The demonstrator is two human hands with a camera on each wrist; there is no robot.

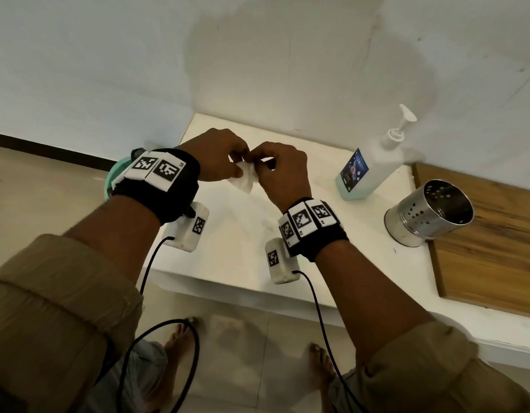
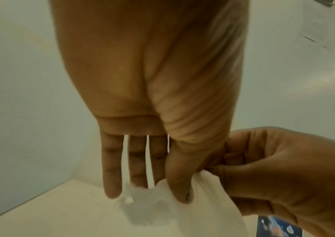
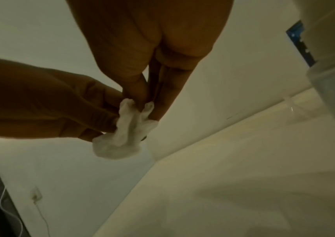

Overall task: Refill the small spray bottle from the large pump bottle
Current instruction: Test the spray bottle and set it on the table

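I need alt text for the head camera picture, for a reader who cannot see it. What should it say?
Above a white counter, the left hand and right hand pinch a crumpled white tissue between them. To the right stand a large pump bottle with a blue label and a perforated metal cup, at the edge of a wooden board.

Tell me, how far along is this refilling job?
Nothing shows as done: no small spray bottle appears in any view, so filling can't be judged. In hand: the left hand and right hand both pinch a crumpled white tissue above the white counter. The large pump bottle stands untouched to the right, beside a metal holder. Any pumping looks still to come.
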